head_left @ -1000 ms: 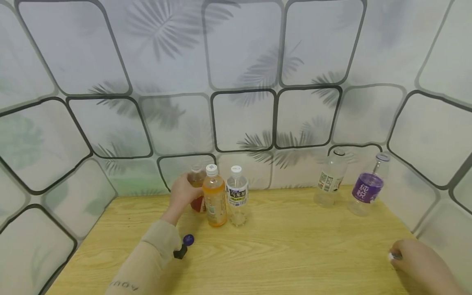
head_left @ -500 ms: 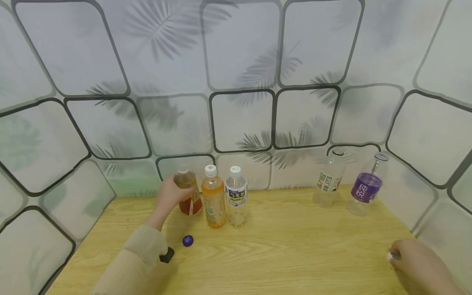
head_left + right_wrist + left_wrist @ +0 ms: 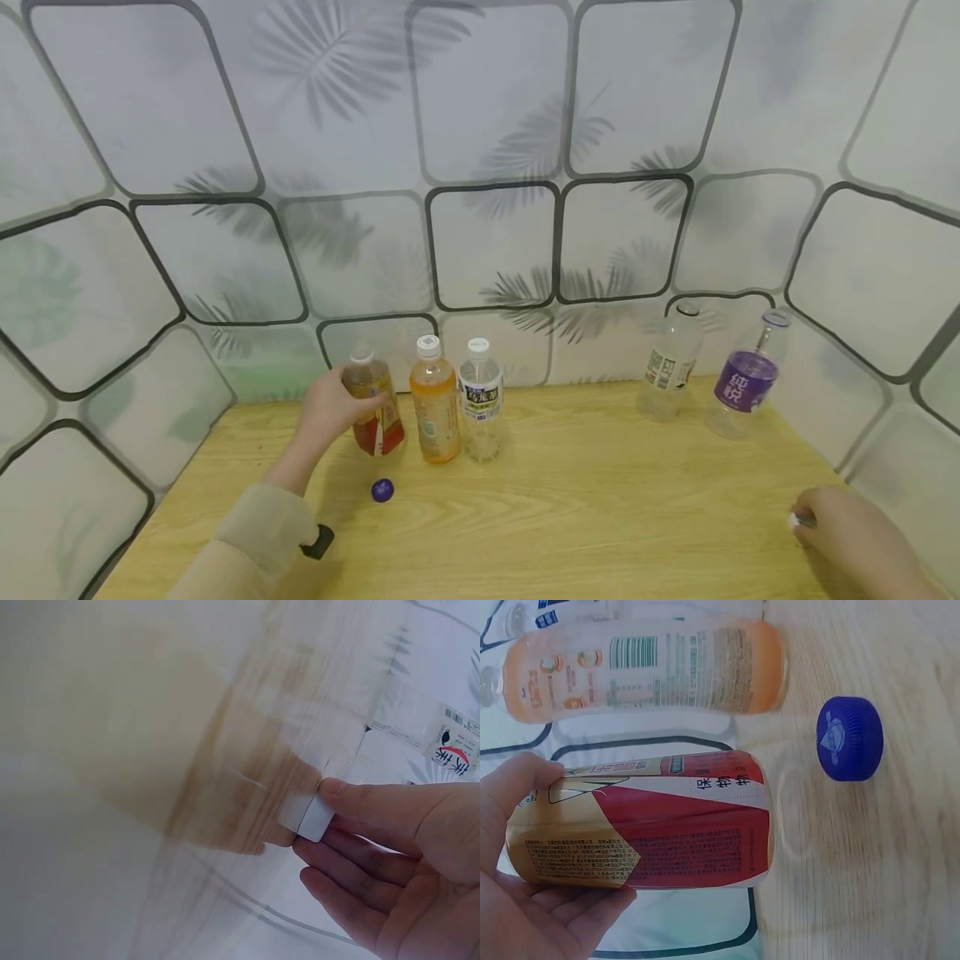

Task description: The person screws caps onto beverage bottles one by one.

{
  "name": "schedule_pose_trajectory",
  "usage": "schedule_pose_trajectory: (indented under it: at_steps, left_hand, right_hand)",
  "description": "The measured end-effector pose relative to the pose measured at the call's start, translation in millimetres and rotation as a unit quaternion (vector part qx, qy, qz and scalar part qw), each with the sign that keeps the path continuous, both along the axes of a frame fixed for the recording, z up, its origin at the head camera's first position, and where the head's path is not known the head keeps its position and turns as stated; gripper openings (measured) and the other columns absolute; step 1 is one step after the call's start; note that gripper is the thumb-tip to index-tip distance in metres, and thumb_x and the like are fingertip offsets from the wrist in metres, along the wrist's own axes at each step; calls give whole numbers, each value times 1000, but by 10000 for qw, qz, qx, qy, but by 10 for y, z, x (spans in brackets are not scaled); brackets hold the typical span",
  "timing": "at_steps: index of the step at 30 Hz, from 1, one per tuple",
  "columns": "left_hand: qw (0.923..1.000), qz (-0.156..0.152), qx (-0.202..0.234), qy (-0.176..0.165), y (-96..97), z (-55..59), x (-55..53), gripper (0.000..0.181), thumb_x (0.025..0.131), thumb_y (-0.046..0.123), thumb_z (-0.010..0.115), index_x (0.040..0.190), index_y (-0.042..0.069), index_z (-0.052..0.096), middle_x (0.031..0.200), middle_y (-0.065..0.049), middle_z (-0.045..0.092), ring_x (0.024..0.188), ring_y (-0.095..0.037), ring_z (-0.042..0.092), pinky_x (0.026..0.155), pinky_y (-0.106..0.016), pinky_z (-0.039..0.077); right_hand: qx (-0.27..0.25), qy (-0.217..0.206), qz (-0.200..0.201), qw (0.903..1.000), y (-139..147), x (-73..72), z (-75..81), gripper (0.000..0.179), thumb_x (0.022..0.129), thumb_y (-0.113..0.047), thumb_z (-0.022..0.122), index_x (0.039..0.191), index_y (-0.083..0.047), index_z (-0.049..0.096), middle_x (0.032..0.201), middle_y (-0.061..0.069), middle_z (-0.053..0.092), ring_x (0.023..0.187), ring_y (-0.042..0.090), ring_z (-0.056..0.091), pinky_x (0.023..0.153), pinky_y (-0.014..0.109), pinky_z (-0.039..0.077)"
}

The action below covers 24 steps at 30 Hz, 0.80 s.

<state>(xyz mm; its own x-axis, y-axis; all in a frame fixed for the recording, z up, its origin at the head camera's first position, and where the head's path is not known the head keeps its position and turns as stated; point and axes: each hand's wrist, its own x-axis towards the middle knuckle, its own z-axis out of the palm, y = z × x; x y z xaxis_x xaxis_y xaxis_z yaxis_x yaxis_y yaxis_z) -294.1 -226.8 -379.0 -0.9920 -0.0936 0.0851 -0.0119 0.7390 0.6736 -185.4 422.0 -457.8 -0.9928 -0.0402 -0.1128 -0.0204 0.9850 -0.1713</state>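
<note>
My left hand (image 3: 330, 408) grips a bottle with a red and gold label (image 3: 378, 417) and a pale cap, its thumb across the front. In the left wrist view the fingers wrap the upper part of this bottle (image 3: 682, 825). Just to its right stands a bottle of orange drink (image 3: 437, 412), beside a clear bottle with a black and white label (image 3: 482, 400). In front lies a blue bottle cap (image 3: 382, 490). At the table's right side my right hand (image 3: 858, 533) pinches a small white object (image 3: 316, 819) between thumb and fingers; its kind I cannot tell.
Two clear bottles stand at the back right: one with a white and green label (image 3: 670, 371), one with a purple label (image 3: 746, 382). Patterned fabric walls (image 3: 495, 242) enclose the wooden table (image 3: 585, 500) at the back and sides.
My left hand has carried the red and gold bottle leftward and slightly toward me, away from the orange one. The blue cap is now clear of the sleeve. My right hand has stayed put.
</note>
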Motion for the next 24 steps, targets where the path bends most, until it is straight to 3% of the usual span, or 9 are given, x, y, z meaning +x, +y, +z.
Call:
schedule_pose_trajectory:
  at_steps: [9, 17, 24]
  left_hand:
    - [9996, -240, 86, 143, 100, -19, 182, 68, 89, 30, 83, 139, -8, 57, 131, -31, 68, 119, -47, 67, 95, -55, 61]
    - [9994, -303, 41, 165, 140, -24, 345, 65, 88, 34, 86, 136, -4, 61, 128, -27, 71, 115, -42, 69, 92, -54, 61]
    - [9993, -346, 55, 133, 202, 0, 495, 67, 87, 35, 87, 136, -3, 61, 125, -25, 72, 110, -39, 72, 85, -48, 64]
  right_hand:
    - [49, -1, -50, 10000, 28, -21, -24, 16, 85, -13, 82, 89, 1, 75, 88, 12, 76, 83, 33, 72, 79, 61, 58]
    - [50, -114, -72, 9999, 31, -35, -17, 18, 85, -13, 83, 91, 3, 75, 90, 15, 77, 84, 37, 73, 80, 63, 58]
    - [-2, -26, -17, 10000, 30, -24, -20, 14, 85, -12, 82, 88, 0, 76, 87, 11, 77, 81, 31, 72, 78, 61, 59]
